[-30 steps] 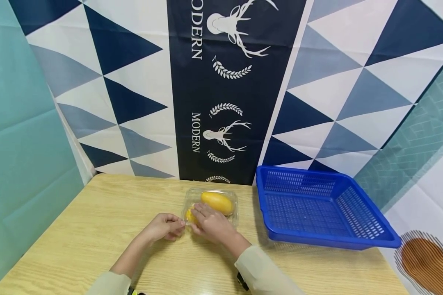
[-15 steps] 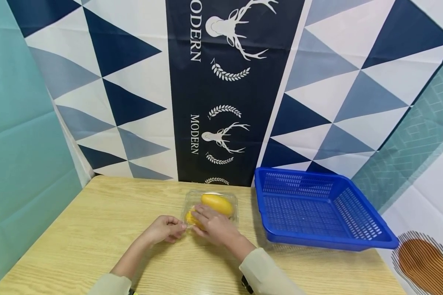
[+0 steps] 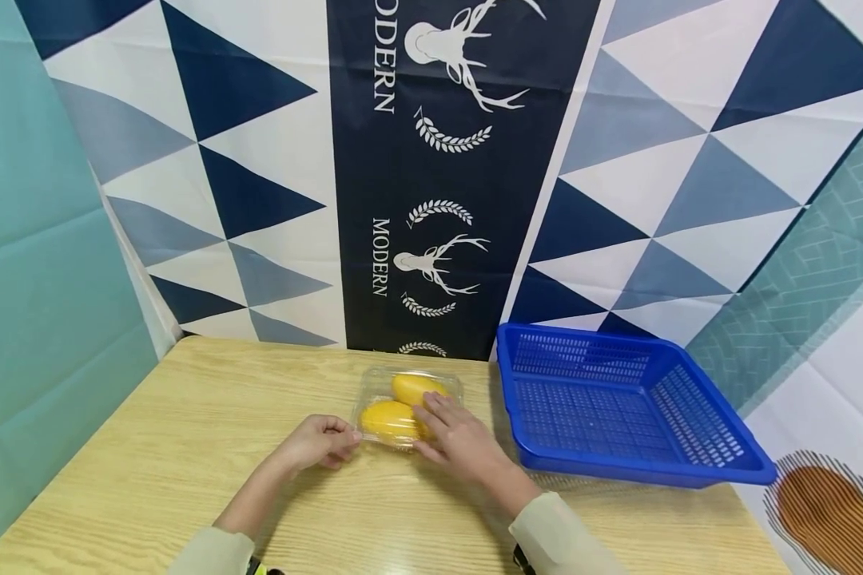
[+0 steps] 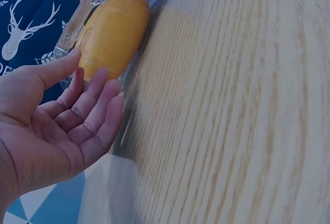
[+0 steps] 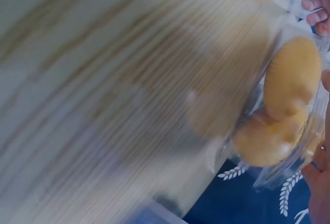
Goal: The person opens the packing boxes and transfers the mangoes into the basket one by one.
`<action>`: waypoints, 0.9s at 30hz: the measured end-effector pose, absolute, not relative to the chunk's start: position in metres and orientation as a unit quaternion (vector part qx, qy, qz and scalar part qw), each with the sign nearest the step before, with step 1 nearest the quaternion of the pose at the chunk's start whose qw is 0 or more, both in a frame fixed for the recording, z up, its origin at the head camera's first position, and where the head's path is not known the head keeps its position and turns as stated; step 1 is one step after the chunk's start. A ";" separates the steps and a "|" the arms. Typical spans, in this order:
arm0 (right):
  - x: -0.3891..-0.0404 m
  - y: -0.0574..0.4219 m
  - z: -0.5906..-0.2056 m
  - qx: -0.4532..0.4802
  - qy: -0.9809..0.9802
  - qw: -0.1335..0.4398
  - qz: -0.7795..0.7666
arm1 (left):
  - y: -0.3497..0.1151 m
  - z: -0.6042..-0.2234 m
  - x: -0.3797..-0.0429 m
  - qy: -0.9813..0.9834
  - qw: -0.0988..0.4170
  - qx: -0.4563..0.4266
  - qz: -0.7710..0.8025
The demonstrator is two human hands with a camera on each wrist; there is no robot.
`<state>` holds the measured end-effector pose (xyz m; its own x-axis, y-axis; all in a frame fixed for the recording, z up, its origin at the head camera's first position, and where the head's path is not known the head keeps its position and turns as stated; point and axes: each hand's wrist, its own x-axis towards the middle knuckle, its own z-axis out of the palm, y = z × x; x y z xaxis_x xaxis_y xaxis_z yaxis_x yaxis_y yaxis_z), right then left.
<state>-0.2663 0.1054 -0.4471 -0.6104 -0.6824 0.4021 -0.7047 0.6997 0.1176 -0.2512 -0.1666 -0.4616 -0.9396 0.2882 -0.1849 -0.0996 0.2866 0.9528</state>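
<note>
A clear plastic clamshell box point(image 3: 374, 385) sits on the wooden table, holding yellow mangoes. One mango point(image 3: 390, 420) lies in front and another mango point(image 3: 415, 388) behind it; in the right wrist view the front mango point(image 5: 293, 77) shows through blurred plastic. My left hand point(image 3: 322, 442) pinches the box's front left corner between thumb and fingertips. In the left wrist view, the thumb of the left hand point(image 4: 67, 110) touches the rim. Over the box's right end lies my right hand point(image 3: 463, 439), fingers extended, covering part of both mangoes. Whether it presses on the lid, I cannot tell.
A blue plastic basket point(image 3: 650, 471) with slotted walls stands to the right, reaching the table's right side. A patterned cloth backdrop point(image 3: 273, 144) rises behind the table point(image 3: 208, 447). A teal sheet point(image 3: 50, 279) hangs along the left.
My right hand has slid to the right along the box, from the front mango toward the right end, uncovering most of that mango. My left hand stays at the corner.
</note>
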 end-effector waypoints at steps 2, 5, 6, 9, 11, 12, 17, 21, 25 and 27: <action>-0.268 0.108 -0.448 0.382 -0.899 0.214 0.028 | -0.168 -0.462 -0.252 0.785 0.161 0.057 0.595; -0.270 0.110 -0.448 0.380 -0.900 0.212 0.032 | -0.170 -0.462 -0.253 0.785 0.159 0.056 0.596; -0.270 0.111 -0.448 0.380 -0.900 0.212 0.035 | -0.171 -0.462 -0.253 0.785 0.158 0.056 0.597; -0.272 0.112 -0.449 0.379 -0.900 0.210 0.042 | -0.172 -0.463 -0.254 0.786 0.157 0.049 0.596; -0.273 0.113 -0.449 0.378 -0.901 0.209 0.045 | -0.174 -0.463 -0.254 0.788 0.156 0.041 0.594; -0.274 0.113 -0.449 0.377 -0.901 0.208 0.046 | -0.175 -0.463 -0.254 0.790 0.154 0.038 0.593; -0.274 0.115 -0.448 0.379 -0.904 0.191 0.054 | -0.177 -0.463 -0.254 0.793 0.153 0.031 0.588; -0.273 0.118 -0.447 0.384 -0.907 0.167 0.055 | -0.178 -0.463 -0.253 0.794 0.155 0.031 0.587; -0.274 0.120 -0.444 0.386 -0.910 0.142 0.049 | -0.179 -0.463 -0.254 0.796 0.155 0.028 0.585; -0.275 0.120 -0.443 0.387 -0.911 0.131 0.047 | -0.179 -0.463 -0.254 0.797 0.154 0.027 0.583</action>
